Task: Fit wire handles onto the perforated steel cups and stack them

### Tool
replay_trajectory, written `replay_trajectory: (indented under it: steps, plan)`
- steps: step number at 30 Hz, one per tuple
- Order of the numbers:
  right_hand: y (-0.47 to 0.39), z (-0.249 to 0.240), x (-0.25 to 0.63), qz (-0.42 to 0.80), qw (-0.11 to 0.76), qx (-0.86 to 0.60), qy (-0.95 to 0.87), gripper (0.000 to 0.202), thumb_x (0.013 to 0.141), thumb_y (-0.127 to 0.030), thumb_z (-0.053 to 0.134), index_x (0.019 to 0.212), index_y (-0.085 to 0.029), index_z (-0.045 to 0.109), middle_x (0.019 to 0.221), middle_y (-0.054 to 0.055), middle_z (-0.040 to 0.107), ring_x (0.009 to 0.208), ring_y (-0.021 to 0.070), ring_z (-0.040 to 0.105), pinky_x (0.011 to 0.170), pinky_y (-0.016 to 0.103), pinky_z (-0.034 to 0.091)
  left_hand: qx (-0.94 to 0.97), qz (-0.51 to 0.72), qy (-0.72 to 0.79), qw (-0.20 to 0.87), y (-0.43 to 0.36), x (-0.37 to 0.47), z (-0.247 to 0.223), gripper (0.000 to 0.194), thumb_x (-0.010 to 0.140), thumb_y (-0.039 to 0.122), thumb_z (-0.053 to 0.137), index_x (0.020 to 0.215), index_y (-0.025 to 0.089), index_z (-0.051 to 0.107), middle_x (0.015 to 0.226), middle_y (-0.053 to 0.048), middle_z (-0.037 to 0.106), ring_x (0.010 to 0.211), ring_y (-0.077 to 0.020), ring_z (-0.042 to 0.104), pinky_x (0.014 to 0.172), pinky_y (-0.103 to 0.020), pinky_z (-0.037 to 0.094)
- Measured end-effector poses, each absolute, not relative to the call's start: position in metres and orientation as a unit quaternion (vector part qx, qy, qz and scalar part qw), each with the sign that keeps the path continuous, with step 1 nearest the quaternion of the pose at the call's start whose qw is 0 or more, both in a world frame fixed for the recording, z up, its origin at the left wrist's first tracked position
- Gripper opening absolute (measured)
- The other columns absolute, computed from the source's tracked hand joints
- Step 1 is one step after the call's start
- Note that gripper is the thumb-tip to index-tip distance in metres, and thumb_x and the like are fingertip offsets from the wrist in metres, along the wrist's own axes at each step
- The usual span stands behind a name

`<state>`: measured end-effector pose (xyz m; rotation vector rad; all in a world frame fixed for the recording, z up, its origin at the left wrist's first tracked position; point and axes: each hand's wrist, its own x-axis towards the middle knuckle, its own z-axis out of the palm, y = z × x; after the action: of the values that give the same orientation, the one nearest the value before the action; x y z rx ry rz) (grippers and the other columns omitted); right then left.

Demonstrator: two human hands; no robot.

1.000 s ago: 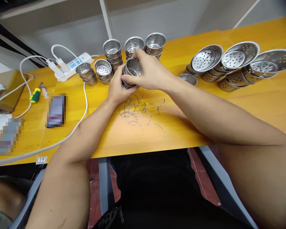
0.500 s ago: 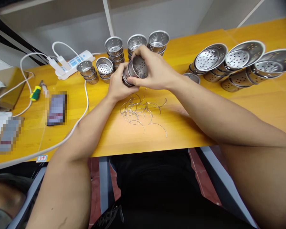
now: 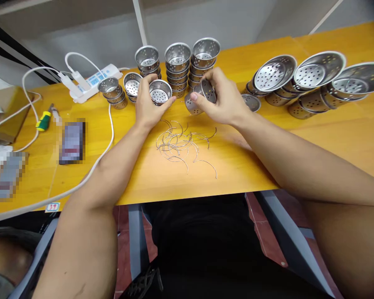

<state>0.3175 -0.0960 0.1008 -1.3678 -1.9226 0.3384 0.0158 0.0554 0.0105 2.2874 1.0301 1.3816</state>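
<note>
My left hand point(image 3: 149, 104) curls round a perforated metal cup point(image 3: 161, 92), thumb at its near side and fingers at the left; whether its base rests on the table cannot be seen. In my right hand point(image 3: 222, 99) a second perforated metal cup point(image 3: 197, 99) is held tilted, its mouth towards my palm. The two cups are apart. On the table below them lies a loose tangle of thin curved wires point(image 3: 176, 143). Just behind the hands stand stacks of similar cups point(image 3: 178, 77), and a smaller stack point(image 3: 132, 85) sits left of my left hand.
To the right lean stacks of larger perforated cups point(image 3: 311, 91). A white power strip point(image 3: 95, 83) lies at the back left, its cable point(image 3: 110, 137) running across the table. A screwdriver point(image 3: 44, 120) and two blurred phones lie on the left. Part of another person shows at lower left.
The two cups, held together before, have come apart. My right hand has moved right with one cup, while my left hand has shifted slightly left with the other.
</note>
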Motion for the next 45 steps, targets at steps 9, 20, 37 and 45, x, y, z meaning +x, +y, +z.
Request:
replay_trajectory:
  steps: [9, 20, 37, 45]
  plan:
    - [-0.076, 0.063, 0.319, 0.089, 0.365, -0.532, -0.759, 0.099, 0.111, -0.112, 0.05, 0.159, -0.026, 0.065, 0.14, 0.022, 0.083, 0.125, 0.045, 0.082, 0.111, 0.061, 0.067, 0.818, 0.471, 0.31, 0.114, 0.055, 0.018, 0.011, 0.093, 0.103, 0.098, 0.082, 0.17, 0.037, 0.06, 0.186, -0.017, 0.066, 0.183, -0.0443, 0.059, 0.16, -0.072, 0.044]
    - [-0.093, 0.064, 0.292, 0.05, 0.347, -0.528, -0.773, 0.086, 0.126, -0.094, 0.039, 0.18, -0.028, 0.048, 0.156, 0.022, 0.076, 0.141, 0.0427, 0.074, 0.122, 0.062, 0.064, 0.89, 0.391, 0.185, 0.146, 0.008, 0.058, 0.009, 0.11, 0.105, 0.094, 0.083, 0.188, 0.034, 0.043, 0.188, -0.02, 0.063, 0.18, -0.0487, 0.063, 0.156, -0.075, 0.049]
    - [-0.09, 0.083, 0.328, -0.015, 0.391, -0.496, -0.775, 0.078, 0.12, -0.079, 0.051, 0.176, -0.027, 0.063, 0.172, 0.026, 0.064, 0.164, 0.0475, 0.06, 0.141, 0.072, 0.056, 0.869, 0.404, 0.182, 0.22, 0.023, 0.058, -0.009, 0.115, 0.099, 0.107, 0.081, 0.18, 0.033, 0.046, 0.172, -0.016, 0.072, 0.164, -0.0419, 0.076, 0.144, -0.065, 0.061]
    - [-0.064, 0.041, 0.345, 0.005, 0.231, -0.606, -0.761, 0.087, 0.106, -0.059, 0.082, 0.183, -0.022, 0.061, 0.164, 0.028, 0.073, 0.147, 0.0551, 0.071, 0.126, 0.076, 0.062, 0.864, 0.415, 0.191, 0.213, 0.032, 0.056, -0.021, 0.11, 0.101, 0.108, 0.076, 0.176, 0.033, 0.044, 0.168, -0.016, 0.071, 0.163, -0.041, 0.076, 0.142, -0.065, 0.062]
